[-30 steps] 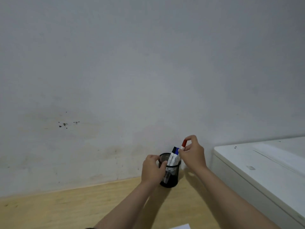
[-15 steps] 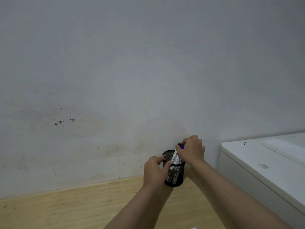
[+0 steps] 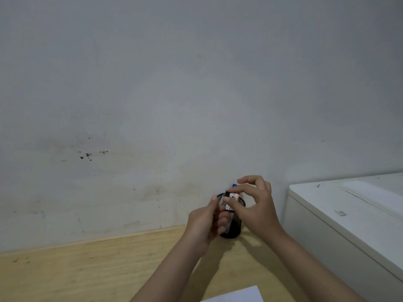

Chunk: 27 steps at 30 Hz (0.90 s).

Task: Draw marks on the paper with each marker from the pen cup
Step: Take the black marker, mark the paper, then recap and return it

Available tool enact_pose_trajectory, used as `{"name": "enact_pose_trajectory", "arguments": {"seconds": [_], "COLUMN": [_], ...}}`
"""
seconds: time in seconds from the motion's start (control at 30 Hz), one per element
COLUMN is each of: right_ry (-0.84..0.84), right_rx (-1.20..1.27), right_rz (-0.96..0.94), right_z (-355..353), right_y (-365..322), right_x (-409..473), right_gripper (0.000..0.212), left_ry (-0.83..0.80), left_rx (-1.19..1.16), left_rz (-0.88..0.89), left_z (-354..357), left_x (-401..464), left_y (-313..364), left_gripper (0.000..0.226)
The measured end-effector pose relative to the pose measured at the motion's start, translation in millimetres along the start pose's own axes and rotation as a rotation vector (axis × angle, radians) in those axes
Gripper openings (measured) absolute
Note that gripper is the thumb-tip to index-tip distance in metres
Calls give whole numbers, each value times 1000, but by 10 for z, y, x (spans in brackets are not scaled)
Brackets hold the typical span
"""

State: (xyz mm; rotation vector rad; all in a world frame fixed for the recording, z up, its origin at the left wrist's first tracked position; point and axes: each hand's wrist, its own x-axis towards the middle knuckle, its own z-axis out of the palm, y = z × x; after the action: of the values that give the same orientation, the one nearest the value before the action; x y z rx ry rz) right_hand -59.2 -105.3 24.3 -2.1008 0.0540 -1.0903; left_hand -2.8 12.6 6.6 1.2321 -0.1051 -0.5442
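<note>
A black mesh pen cup (image 3: 233,227) stands on the wooden table by the wall. My left hand (image 3: 204,224) wraps around its left side and holds it. My right hand (image 3: 256,207) hovers over the cup's mouth, thumb and index finger pinching a white marker with a black cap (image 3: 228,194) that leans in the cup. A blue cap (image 3: 234,185) and a bit of red (image 3: 240,194) show behind the fingers. The picture is blurred there. A corner of the white paper (image 3: 239,295) lies at the bottom edge, nearer to me than the cup.
A white cabinet (image 3: 349,216) stands right of the cup, taller than the wooden table (image 3: 87,271). The grey wall (image 3: 174,105) runs close behind the cup.
My right hand lowered a red-capped marker into the cup, then rose and pinched the black-capped one. My left hand has stayed on the cup. The view tilted down slightly.
</note>
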Motion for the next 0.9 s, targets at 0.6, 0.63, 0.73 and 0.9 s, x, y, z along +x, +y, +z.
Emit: {"name": "enact_pose_trajectory", "arguments": {"seconds": [0.6,0.63,0.73,0.9], "right_ry": [-271,-289,-292,-156], "right_rx": [407,457,532,643], "right_rz": [399,446,519,592], "right_z": [-138,-97,-4,25], "right_y": [-863,-911,-1020,-1099], "right_x": [-1722,-1768,-1897,-2010], "right_gripper": [23,20,13,13], "left_ry": [15,6,80,249], "left_rx": [50,98,211,217], "left_rz": [151,179,274,389], "left_z": [-844,-863,-940,-1104], "left_x": [-1986,-2054,-2177,-2316], "left_y": [-575,-628,-756,-859], "left_gripper": [15,16,15,16]}}
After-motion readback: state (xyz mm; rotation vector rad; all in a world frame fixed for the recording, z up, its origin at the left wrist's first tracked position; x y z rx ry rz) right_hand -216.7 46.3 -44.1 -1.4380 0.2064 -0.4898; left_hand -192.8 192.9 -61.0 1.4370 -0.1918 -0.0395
